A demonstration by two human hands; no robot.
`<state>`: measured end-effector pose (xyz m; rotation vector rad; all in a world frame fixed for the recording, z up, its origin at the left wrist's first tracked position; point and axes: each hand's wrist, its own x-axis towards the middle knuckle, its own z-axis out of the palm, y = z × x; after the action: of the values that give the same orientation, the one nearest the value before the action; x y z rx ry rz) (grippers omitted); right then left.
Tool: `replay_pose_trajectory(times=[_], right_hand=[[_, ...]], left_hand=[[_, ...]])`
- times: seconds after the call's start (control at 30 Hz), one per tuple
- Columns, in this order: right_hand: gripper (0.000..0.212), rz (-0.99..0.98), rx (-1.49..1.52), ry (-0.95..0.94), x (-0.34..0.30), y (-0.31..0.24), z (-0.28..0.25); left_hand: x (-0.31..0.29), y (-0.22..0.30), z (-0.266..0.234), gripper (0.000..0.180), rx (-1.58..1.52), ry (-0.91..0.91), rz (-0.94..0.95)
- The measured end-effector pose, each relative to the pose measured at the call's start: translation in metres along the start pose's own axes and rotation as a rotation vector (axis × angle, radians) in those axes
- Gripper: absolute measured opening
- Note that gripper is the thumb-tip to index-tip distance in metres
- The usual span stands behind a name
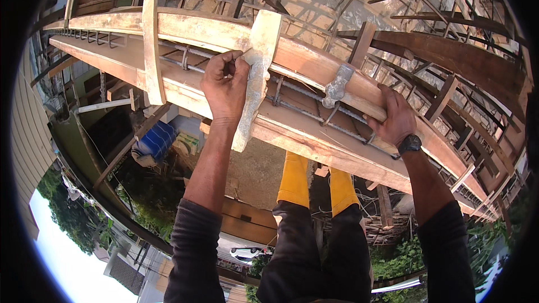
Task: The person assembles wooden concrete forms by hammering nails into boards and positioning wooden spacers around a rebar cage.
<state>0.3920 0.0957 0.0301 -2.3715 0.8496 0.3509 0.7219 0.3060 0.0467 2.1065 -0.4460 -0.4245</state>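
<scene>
My left hand (226, 81) is closed in a pinch beside a rough, cement-stained wooden crosspiece (259, 62), which lies across two long form boards. Between thumb and forefinger a thin nail (247, 50) shows, its tip at the crosspiece's surface. My right hand (396, 116) grips the wooden handle of a hammer (338, 85) farther right. The hammer's grey, crusted metal head points left, over the far board (306, 59). The near board (320, 140) runs alongside, below both hands.
Steel reinforcing bars (297, 98) with ties run in the trough between the boards. A second crosspiece (151, 50) spans them at left. My legs in yellow boots (295, 179) stand below the near board. Upright timbers (365, 42) and many beams crowd the far right.
</scene>
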Motion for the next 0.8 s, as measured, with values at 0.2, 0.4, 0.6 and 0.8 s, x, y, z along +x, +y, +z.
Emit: replay_pose_trajectory(times=[0.2,0.4,0.6,0.8], right_hand=[[0.087,-0.006,0.003,0.000,-0.001,0.001,0.000],[0.087,0.001,-0.021,-0.011,-0.003,0.009,0.001],[0.086,-0.045,0.028,0.029,-0.001,0.001,0.002],[0.072,-0.137,0.001,0.194,-0.004,0.006,0.005]], left_hand=[[0.008,0.003,0.000,0.015,0.116,-0.061,0.062],[0.015,0.005,0.018,0.023,0.104,-0.044,0.205],[0.011,-0.036,0.036,0.022,0.057,0.145,0.289],[0.006,-0.030,0.048,0.007,0.094,0.207,0.319]])
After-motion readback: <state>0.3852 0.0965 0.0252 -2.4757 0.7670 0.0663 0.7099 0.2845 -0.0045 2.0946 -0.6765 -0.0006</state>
